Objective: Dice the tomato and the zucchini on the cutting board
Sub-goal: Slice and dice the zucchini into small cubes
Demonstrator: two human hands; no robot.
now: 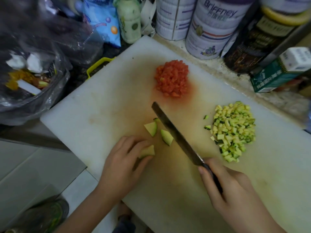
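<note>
On the white cutting board (94, 105) a heap of diced tomato (171, 79) lies at the back and a heap of diced zucchini (233, 130) at the right. My left hand (122, 163) pinches a zucchini wedge (147, 152) between fingers and thumb. Two more zucchini wedges (151, 128) (167, 137) lie just beyond it, beside the blade. My right hand (230, 187) grips the dark handle of a long knife (175, 132); the blade slants up-left across the board, its edge beside the wedges.
A plastic bag of scraps (32, 81) sits left of the board. Large tins (212, 29), a bottle (129, 21) and a green carton (279, 73) line the back and right. A yellow handle (97, 66) shows behind the board. Floor tiles lie at the lower left.
</note>
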